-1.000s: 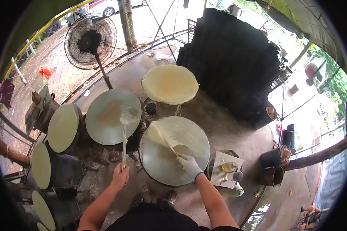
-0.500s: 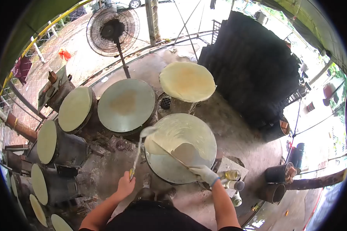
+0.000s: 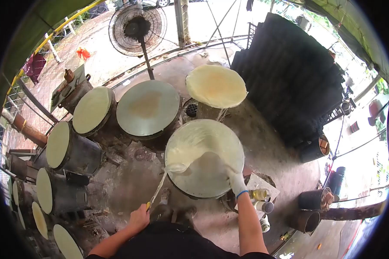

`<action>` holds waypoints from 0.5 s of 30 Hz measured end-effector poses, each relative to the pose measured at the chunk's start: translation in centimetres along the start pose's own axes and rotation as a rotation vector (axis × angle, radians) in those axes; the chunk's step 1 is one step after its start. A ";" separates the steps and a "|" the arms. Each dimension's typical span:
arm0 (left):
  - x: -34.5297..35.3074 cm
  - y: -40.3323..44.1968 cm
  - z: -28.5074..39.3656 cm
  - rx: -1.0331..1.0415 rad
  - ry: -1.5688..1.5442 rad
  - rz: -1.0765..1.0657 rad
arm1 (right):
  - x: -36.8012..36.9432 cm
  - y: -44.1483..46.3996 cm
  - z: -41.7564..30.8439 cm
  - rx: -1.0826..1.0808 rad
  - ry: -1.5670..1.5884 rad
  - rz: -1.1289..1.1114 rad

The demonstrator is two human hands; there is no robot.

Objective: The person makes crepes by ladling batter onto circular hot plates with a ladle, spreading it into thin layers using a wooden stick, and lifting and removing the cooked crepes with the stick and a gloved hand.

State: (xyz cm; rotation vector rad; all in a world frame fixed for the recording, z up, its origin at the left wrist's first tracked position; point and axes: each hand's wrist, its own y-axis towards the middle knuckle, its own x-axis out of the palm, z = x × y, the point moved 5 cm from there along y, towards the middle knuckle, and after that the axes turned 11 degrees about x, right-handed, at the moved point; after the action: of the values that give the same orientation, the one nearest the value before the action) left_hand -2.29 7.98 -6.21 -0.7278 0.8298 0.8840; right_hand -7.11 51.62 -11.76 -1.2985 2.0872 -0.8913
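A round metal griddle point(image 3: 205, 183) stands in front of me, its far and left parts coated with pale batter point(image 3: 203, 134). My left hand point(image 3: 139, 216) is closed round the handle of a long ladle point(image 3: 176, 168), whose batter-covered bowl is at the griddle's left edge. My right hand point(image 3: 236, 182), in a white glove with a blue cuff, is over the griddle's right edge. Its fingers are blurred, and whatever they hold cannot be made out. Beyond the griddle is a round pale sheet point(image 3: 216, 86) with a browned centre.
Left of me stand a bare griddle point(image 3: 148, 108) and several drums topped with pale rounds point(image 3: 91, 110). Bottles point(image 3: 261, 195) stand on a small table at right. A large dark stack point(image 3: 289, 82), a fan point(image 3: 137, 28) and buckets point(image 3: 312, 199) are further out.
The batter has spread over more of the griddle. My left hand has brought the ladle bowl down to its left edge. My right hand has moved rightwards across the griddle. The view has shifted.
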 end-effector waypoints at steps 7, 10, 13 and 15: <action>0.4 -0.7 0.0 0.035 0.041 0.028 | 2.7 -3.8 2.7 0.052 -0.228 -0.373; -0.4 -0.9 -0.8 0.060 0.048 0.016 | 1.3 -5.1 3.8 -0.016 -0.039 -0.197; -2.0 -0.2 -1.6 0.122 0.023 0.005 | 2.4 -7.0 5.7 0.026 0.057 -0.108; -3.1 0.2 -2.4 0.166 -0.001 -0.012 | 5.3 -7.8 7.6 0.056 -0.055 -0.225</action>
State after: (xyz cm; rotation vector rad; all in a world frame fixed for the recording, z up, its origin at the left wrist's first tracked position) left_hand -4.41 4.96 -4.80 -0.5869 0.8859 0.7949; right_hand 0.64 42.34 -11.22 -1.5318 1.8860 -0.9893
